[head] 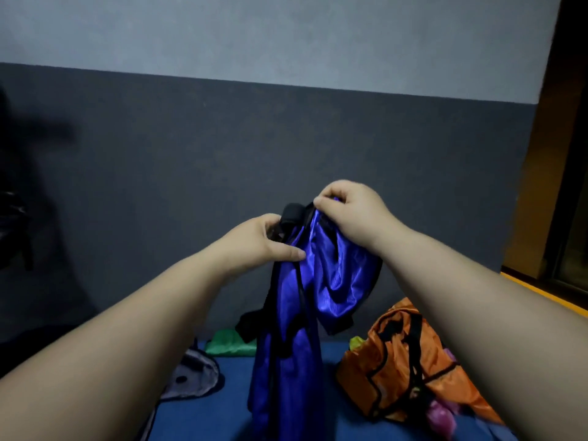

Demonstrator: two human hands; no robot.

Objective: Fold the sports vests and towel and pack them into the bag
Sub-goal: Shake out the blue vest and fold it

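**A:** Where is the vest?

**B:** The blue vest [334, 281] is held up in front of the grey wall [222, 138], gripped at its top by both hands. The left hand [254, 240] pinches the left side, thumb pressed on the fabric. The right hand [353, 211], slightly higher, pinches the right side with curled fingers. The rest hangs down and its lower end runs out of view.

**A:** Material?

**B:** Glossy and satin-like, finely ribbed, with black binding along the edges and deep loose folds. There is a bunched black piece between the hands; I cannot tell what it is.

**A:** Surroundings?

**B:** The orange bag [394, 361] is shiny and crumpled, with black straps. It sits on the blue surface [222, 409] right of the vest, under the right forearm. A green cloth [229, 343] lies by the wall, and a grey spotted cloth [194, 374] lies farther left.
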